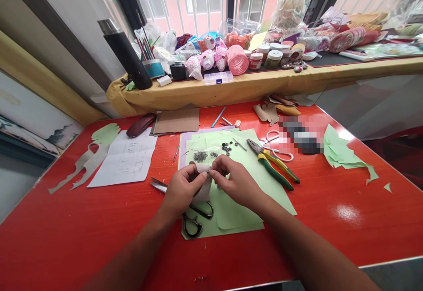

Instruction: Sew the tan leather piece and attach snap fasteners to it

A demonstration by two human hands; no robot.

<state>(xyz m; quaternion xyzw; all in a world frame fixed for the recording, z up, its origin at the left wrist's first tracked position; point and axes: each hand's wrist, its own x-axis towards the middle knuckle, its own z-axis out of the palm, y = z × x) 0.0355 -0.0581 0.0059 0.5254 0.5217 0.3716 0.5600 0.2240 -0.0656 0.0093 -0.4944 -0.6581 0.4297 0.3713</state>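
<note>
My left hand (183,189) is closed around a small, pale greyish piece of leather-like material (202,193), brownish at its top edge, which hangs below my fingers. My right hand (233,177) pinches at the right edge of that piece, its fingertips meeting my left thumb. Whatever the right fingertips grip is too small to make out. Just beyond my hands, small dark metal bits (200,156) lie in a pile, with several black snap-like rings (226,146) beside them. Scissors with black handles (193,226) lie partly under my left hand.
Green paper sheets (241,211) cover the red table (330,233) beneath my hands. To the right lie yellow-green pliers (277,163) and white-handled scissors (280,153). A drawn-on sheet (124,161) and a dark case (141,124) are at left. A black flask (127,55) stands on the cluttered sill.
</note>
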